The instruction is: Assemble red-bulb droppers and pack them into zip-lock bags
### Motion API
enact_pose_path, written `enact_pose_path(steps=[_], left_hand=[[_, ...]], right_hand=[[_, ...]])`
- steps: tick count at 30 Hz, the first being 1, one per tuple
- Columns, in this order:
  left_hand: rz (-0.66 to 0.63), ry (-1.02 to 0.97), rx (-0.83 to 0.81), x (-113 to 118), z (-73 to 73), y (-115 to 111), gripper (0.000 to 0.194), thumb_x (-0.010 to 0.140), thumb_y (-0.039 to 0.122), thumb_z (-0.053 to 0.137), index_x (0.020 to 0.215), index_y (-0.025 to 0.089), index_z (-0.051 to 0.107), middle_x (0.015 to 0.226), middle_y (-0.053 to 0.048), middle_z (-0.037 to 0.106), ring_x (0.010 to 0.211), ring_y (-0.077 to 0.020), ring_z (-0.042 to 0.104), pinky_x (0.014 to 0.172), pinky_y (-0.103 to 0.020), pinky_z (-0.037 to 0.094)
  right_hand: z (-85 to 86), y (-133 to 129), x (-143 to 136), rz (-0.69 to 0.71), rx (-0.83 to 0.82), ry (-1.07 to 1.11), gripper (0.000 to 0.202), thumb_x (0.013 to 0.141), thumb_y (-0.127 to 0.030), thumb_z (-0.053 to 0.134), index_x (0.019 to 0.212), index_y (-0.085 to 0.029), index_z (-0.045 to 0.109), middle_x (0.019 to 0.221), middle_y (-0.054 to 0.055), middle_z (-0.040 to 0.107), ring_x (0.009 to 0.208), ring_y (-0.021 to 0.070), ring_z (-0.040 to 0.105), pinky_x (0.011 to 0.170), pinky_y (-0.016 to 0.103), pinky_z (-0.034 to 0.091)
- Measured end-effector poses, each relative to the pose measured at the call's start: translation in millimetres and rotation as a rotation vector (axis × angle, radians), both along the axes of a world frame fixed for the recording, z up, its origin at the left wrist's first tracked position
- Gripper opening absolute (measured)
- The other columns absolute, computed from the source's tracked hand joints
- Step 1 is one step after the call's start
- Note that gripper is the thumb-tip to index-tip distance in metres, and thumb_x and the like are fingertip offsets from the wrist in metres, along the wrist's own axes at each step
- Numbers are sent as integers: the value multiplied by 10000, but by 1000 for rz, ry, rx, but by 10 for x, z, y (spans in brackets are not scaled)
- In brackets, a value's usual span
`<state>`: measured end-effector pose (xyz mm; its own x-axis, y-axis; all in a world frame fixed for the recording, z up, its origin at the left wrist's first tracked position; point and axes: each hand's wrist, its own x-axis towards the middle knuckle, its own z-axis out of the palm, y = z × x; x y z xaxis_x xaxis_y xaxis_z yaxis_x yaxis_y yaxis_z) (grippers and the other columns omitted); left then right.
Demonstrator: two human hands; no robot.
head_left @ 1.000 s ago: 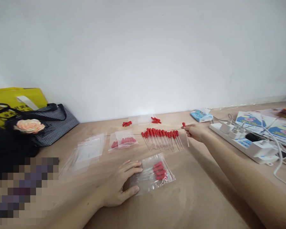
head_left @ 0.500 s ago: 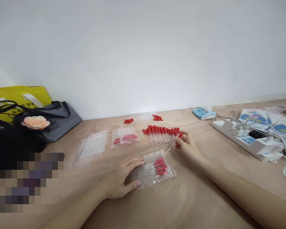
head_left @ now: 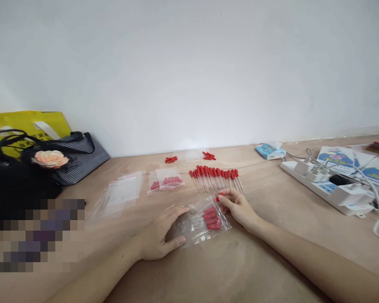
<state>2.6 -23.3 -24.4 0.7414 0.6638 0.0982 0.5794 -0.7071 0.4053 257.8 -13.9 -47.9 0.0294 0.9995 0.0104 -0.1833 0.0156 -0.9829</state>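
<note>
A clear plastic bag (head_left: 197, 240) lies flat before me with several red-capped droppers (head_left: 212, 219) inside. My left hand (head_left: 164, 233) rests at the bag's left edge, fingers spread. At the bag's upper right corner, my right hand (head_left: 236, 207) pinches the red bulb of one dropper (head_left: 220, 196); its tip is hard to make out at the bag. Behind, a fanned row of red-topped droppers (head_left: 213, 176) lies on the table. Filled bags (head_left: 166, 180) and a stack of flat clear bags (head_left: 124, 191) lie to the left.
Two small heaps of red bulbs (head_left: 171, 159) lie near the wall. On the right are a tissue pack (head_left: 270, 150), a power strip (head_left: 322, 189) with plugs and cables, and papers (head_left: 337, 158). Striped (head_left: 82, 162) and yellow bags (head_left: 55, 122) stand at the left.
My right hand has moved left and nearer, from the dropper row to the bag's upper right corner, carrying the dropper. My left hand has hardly moved.
</note>
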Motion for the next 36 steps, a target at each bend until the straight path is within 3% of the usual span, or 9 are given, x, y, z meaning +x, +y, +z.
enact_pose_path(steps=[6, 9, 11, 17, 21, 26, 31, 36], left_hand=[[-16, 12, -23, 3, 21, 12, 577, 816, 388, 470, 1320, 257, 221, 1373, -57, 336, 1261, -278, 277, 1043, -486, 215], [9, 19, -46, 3, 7, 11, 570, 807, 403, 475, 1312, 258, 256, 1372, -51, 341, 1265, -286, 266, 1035, -483, 236], [25, 1, -30, 10, -1, 6, 551, 802, 404, 477, 1298, 262, 286, 1359, -43, 362, 1261, -283, 276, 1037, -479, 233], [19, 22, -21, 14, -1, 6, 554, 805, 413, 469, 1300, 256, 275, 1359, -52, 361, 1262, -285, 273, 1034, -481, 237], [20, 31, -39, 21, 44, -7, 548, 809, 407, 470, 1298, 247, 282, 1360, -64, 358, 1264, -286, 269, 1031, -478, 246], [17, 38, -28, 73, 128, -45, 502, 813, 380, 468, 1267, 214, 333, 1340, -78, 385, 1244, -255, 319, 1048, -455, 225], [5, 21, -21, 89, 146, -45, 482, 809, 377, 471, 1250, 216, 365, 1325, -75, 408, 1230, -247, 345, 1044, -448, 235], [25, 23, -21, 83, 141, -35, 483, 801, 366, 480, 1249, 219, 375, 1324, -74, 411, 1225, -257, 348, 1031, -456, 257]], right_hand=[[-119, 65, 90, 16, 199, -471, 226, 665, -364, 626, 793, -180, 646, 775, 29, 595, 655, 131, 529, 621, 272, 442], [-148, 107, 115, 130, 331, -588, 189, 726, -306, 570, 824, -193, 684, 890, 55, 592, 806, 162, 549, 730, 296, 443], [-149, 131, 115, 182, 377, -602, 177, 738, -273, 552, 810, -193, 692, 883, 59, 603, 835, 172, 554, 761, 307, 440], [-142, 175, 91, 99, 254, -628, 178, 719, -293, 572, 653, -160, 670, 672, 41, 617, 612, 147, 549, 582, 274, 442], [-117, 160, 96, 187, 369, -703, 150, 729, -305, 582, 732, -202, 691, 790, 34, 630, 740, 160, 561, 687, 290, 443], [-32, 138, 186, 325, 331, -630, 200, 751, -338, 570, 815, -190, 687, 829, 44, 619, 759, 160, 559, 717, 299, 440], [9, 180, 342, 488, 331, -502, 227, 639, -355, 690, 783, -180, 685, 812, 31, 582, 749, 144, 549, 716, 286, 432], [-58, 243, 303, 459, 283, -500, 281, 534, -380, 755, 679, -158, 660, 718, 7, 553, 623, 106, 491, 575, 240, 400]])
